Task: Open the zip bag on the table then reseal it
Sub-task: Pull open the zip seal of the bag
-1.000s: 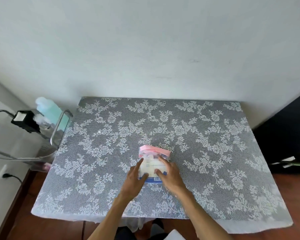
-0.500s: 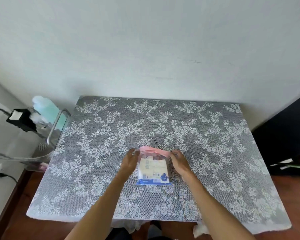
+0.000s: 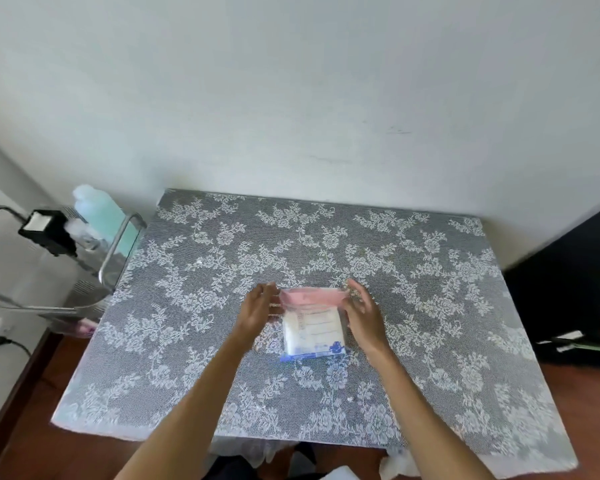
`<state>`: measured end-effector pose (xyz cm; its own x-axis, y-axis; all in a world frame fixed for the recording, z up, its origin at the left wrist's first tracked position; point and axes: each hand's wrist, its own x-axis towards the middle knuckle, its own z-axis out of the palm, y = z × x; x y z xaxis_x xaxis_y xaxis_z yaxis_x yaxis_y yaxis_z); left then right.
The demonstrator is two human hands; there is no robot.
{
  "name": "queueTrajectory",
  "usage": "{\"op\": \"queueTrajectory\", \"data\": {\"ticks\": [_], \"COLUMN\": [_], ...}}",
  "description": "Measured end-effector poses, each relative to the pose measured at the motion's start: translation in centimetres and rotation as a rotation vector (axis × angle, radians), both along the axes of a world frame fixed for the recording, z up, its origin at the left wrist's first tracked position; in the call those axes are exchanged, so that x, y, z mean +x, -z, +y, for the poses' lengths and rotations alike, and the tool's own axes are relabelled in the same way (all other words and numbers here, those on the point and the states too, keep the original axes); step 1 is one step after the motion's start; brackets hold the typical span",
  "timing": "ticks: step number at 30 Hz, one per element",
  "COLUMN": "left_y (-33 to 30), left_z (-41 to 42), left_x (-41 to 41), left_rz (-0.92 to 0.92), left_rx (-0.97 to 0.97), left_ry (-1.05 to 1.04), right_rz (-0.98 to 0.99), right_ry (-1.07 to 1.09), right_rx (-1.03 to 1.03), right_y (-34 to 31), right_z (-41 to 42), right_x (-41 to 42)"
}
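A clear zip bag point(image 3: 312, 329) with a pink zip strip point(image 3: 310, 296) along its far edge and a white and blue packet inside lies near the middle of the table point(image 3: 430, 306). My left hand point(image 3: 257, 308) pinches the left end of the pink strip. At the strip's right end is my right hand point(image 3: 361, 315), thumb against the corner and fingers partly spread above it. The far edge of the bag looks slightly raised off the cloth.
A grey tablecloth with white lace flowers covers the table, which stands against a white wall. A metal-framed cart point(image 3: 118, 247) with a pale green bottle point(image 3: 97, 213) and a black box point(image 3: 47, 230) stands at the left. Dark furniture point(image 3: 568, 289) borders the right.
My hands have moved from flat on the bag's front to its two far corners at the pink strip. The bag's far edge has lifted a little.
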<state>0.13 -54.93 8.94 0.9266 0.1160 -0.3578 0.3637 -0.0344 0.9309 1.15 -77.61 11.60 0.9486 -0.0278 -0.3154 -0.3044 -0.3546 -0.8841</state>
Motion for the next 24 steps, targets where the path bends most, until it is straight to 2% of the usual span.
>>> {"op": "queueTrajectory", "data": {"ticks": [3, 6, 9, 13, 17, 24], "left_y": [-0.9, -2.0, -2.6, -2.8, -2.6, -2.2], "left_z": [0.4, 0.7, 0.8, 0.1, -0.8, -1.3], "left_x": [0.0, -0.4, -0.5, -0.6, -1.1, -2.1], "left_rz": [0.017, 0.041, 0.094, 0.015, -0.013, -0.056], "left_rx": [-0.063, -0.081, 0.084, 0.326, 0.442, 0.463], "left_ry": [-0.001, 0.128, 0.352, 0.594, 0.656, 0.741], "right_rz": [-0.004, -0.012, -0.021, -0.055, -0.083, -0.029], "right_ry": [0.047, 0.004, -0.069, -0.178, -0.218, -0.373], "right_rx": [0.058, 0.078, 0.027, -0.106, -0.175, -0.192], "right_y": [-0.6, -0.4, 0.0, 0.0, 0.4, -0.4], "right_z": [-0.2, -0.7, -1.2, -1.5, -2.0, -2.6], "right_x": [-1.0, -2.1, -3.1, -3.8, -4.8, -4.7]}}
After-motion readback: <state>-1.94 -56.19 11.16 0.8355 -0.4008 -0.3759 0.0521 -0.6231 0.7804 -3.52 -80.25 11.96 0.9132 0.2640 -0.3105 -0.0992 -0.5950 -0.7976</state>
